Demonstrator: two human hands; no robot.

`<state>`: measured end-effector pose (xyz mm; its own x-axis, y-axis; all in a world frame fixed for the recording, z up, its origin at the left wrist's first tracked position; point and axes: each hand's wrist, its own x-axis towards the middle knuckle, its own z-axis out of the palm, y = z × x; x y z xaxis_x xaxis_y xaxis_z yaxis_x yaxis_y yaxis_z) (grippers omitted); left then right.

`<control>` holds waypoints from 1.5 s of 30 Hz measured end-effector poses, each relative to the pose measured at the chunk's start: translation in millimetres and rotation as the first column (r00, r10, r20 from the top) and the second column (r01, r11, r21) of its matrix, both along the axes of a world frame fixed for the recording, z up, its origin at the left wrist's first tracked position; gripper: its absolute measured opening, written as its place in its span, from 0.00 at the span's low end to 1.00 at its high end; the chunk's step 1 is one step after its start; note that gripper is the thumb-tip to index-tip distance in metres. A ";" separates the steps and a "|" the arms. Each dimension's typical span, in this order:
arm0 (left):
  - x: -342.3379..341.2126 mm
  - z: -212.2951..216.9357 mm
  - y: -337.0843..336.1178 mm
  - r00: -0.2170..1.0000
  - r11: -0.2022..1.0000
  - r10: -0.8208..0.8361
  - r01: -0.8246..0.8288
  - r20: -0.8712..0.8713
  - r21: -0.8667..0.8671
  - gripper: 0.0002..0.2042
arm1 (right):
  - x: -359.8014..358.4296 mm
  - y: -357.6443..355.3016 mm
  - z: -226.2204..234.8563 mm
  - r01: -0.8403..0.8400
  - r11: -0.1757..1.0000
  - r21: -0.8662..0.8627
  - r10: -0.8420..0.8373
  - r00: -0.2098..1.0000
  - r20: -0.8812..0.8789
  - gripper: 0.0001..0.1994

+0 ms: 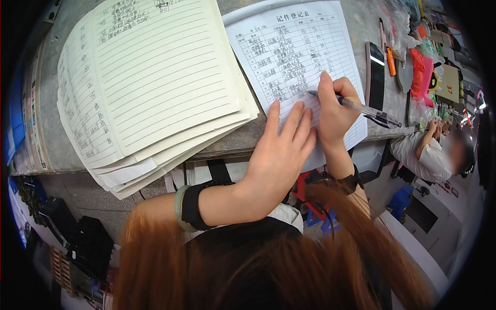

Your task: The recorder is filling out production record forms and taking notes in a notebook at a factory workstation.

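Reddish-brown hair [150,263] hangs nearest the lens, falling across the lower edge and over part of the right forearm. Beyond it, the right hand [337,111] is curled into a writing grip, thumb and fingers closed round a clear-barrelled pen [368,109]; the hold sits close to the point, likely for fine control, while the barrel slopes back to the right. Its dark tip is at the filled rows of a printed form [331,49], which lies on the desk under both hands.

Just left of it, the left hand [281,142] is open and palm down, fingers slightly parted, gripping nothing. Its fingertips rest on the form's lower part, probably to steady the paper, since the bottom end overhangs the near edge of the desk [227,145].

Left of the form, an open notebook [170,77] lies tilted, its lined page facing up, perhaps so the handwriting can be read alongside; its lower corner also juts past the edge. To the right, a dark phone [376,77] and an orange marker [390,62] sit clear of the writing space. Farther right, another person [426,155] is seated.
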<state>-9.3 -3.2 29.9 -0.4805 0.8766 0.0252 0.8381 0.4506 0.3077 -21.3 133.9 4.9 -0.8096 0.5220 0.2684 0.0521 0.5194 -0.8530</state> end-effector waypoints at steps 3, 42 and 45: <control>0.3 0.0 0.1 1.000 1.000 0.000 0.000 -0.004 -0.007 0.20 | 1.3 0.1 0.1 0.008 1.000 0.030 -0.009 1.000 0.013 0.15; -0.2 2.4 -0.8 0.999 1.000 -0.008 0.008 0.045 -0.007 0.20 | -2.0 1.7 1.0 0.045 0.999 -0.015 -0.045 0.999 0.006 0.15; -0.3 -0.3 -0.1 1.000 1.000 -0.009 0.009 0.024 0.002 0.20 | -2.1 3.3 0.1 0.026 1.000 0.006 -0.026 1.000 0.011 0.15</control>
